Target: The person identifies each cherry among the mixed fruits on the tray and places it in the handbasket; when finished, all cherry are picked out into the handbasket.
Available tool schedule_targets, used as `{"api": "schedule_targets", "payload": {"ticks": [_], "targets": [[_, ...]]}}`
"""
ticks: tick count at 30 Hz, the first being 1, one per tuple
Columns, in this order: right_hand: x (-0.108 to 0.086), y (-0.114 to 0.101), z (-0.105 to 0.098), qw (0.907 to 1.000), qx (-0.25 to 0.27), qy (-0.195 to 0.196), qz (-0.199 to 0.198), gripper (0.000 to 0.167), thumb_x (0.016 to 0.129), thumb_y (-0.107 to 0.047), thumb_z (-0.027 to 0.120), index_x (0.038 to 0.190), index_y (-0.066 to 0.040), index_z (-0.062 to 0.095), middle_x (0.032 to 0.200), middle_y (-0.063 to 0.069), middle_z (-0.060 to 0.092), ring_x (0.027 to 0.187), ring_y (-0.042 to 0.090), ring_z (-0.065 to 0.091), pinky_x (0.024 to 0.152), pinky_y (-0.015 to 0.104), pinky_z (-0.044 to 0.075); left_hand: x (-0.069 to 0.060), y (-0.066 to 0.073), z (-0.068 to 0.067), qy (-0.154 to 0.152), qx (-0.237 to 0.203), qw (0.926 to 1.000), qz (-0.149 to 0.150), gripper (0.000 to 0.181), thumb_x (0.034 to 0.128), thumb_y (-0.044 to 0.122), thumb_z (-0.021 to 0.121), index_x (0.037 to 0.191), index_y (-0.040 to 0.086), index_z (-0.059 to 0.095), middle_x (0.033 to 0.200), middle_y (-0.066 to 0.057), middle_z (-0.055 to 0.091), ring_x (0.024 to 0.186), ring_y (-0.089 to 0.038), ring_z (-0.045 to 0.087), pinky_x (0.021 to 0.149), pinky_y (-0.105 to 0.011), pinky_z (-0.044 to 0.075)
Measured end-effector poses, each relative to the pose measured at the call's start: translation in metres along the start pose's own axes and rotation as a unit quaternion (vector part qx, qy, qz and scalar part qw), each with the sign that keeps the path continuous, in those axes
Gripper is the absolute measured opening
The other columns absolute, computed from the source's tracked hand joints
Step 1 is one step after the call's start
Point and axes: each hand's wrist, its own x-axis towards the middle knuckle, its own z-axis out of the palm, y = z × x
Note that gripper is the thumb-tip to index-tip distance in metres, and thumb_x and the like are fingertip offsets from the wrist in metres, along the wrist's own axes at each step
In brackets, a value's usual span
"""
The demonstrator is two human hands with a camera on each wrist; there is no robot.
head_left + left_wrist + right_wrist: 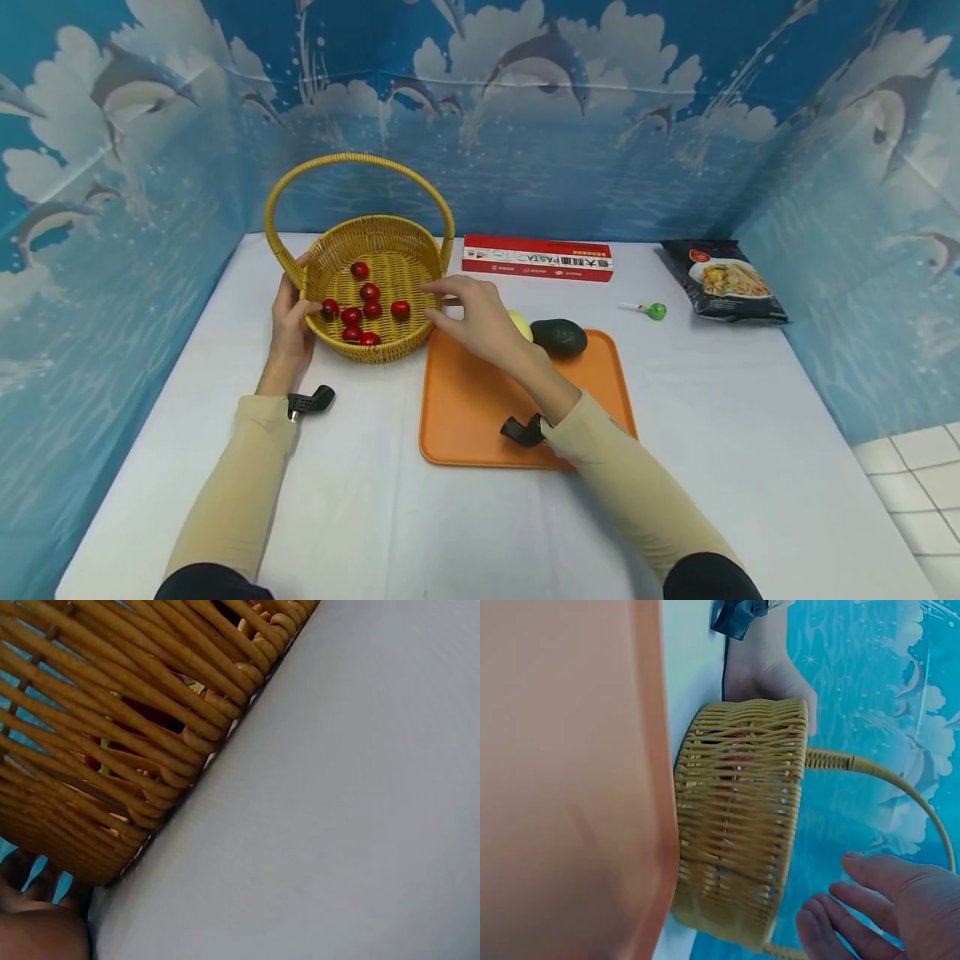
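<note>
A yellow wicker basket [371, 354] with a tall arched handle stands on the white table, several small glossy red fruits [369, 292] like cherries lying inside. My left hand [290, 329] grips its left side, thumb at the rim and fingers outside by the handle's foot. In the left wrist view the woven wall [127, 712] fills the upper left, with part of that hand below. Over the basket's right rim hovers my right hand [480, 317], fingers loosely bent and holding nothing. The right wrist view shows its fingers [870, 874] spread apart from the basket [735, 817].
An orange tray [468, 417] lies under my right forearm. On it are a dark green avocado [559, 337] and a pale yellow-green fruit [520, 325], partly hidden. Behind are a red pasta box [537, 258], a green lollipop [656, 311] and a black noodle packet [723, 283].
</note>
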Motion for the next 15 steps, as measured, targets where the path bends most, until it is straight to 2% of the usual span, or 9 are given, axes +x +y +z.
{"api": "schedule_targets", "payload": {"ticks": [8,15], "targets": [[-0.034,0.006,-0.026,0.9992,-0.025,0.03,0.005,0.035,0.098,-0.019,0.075,0.132,-0.01,0.073,0.128,0.008,0.074,0.113,0.024,0.072,0.098,0.043,0.058,0.0,0.002,0.0,0.007,0.008,0.9999,-0.01,0.082,0.0807,-0.009,0.041,0.159,0.016,0.045,0.167,-0.007,0.037,0.147,-0.032,0.037,0.11,-0.03,0.039],[-0.066,0.018,-0.059,0.996,-0.044,0.077,0.004,0.036,0.095,-0.015,0.078,0.13,-0.009,0.074,0.128,0.009,0.074,0.11,0.031,0.074,0.095,0.047,0.059,0.0,0.002,0.001,0.008,0.014,0.9998,-0.009,0.083,0.08,-0.008,0.041,0.159,0.016,0.045,0.167,-0.008,0.038,0.146,-0.031,0.038,0.111,-0.03,0.039]]}}
